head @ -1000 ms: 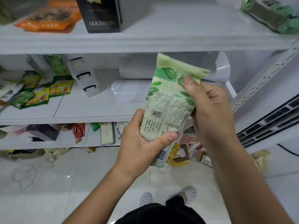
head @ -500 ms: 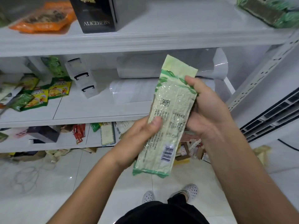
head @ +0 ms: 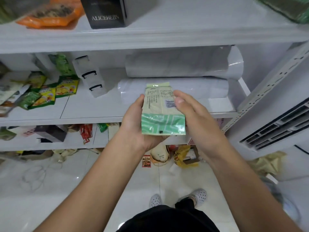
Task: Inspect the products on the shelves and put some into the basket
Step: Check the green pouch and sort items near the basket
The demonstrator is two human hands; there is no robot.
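- The left hand (head: 135,121) cups a pale green packet (head: 163,113) from below and along its left edge, thumb up the side, so this grip is closed on the packet.
- The right hand (head: 192,114) lies against the packet's right edge with fingers loosely spread and the thumb near the printed barcode; whether it truly clasps the packet cannot be told.
- The packet is held flat in mid-air in front of the middle shelf (head: 93,113), its printed back facing up and a brighter green patterned band at the near end.
- Just beyond it, on that shelf, lie two large white rolls (head: 177,64), one stacked behind the other.
- Farther left on the same shelf sit yellow and green snack bags (head: 65,86) and a small white box with black handles (head: 93,81).
- On the top shelf stand a black box (head: 105,14) lettered ALICEHEBN and an orange bag (head: 48,15).
- Below, more packets lie on the floor (head: 50,190) near the person's white shoes.
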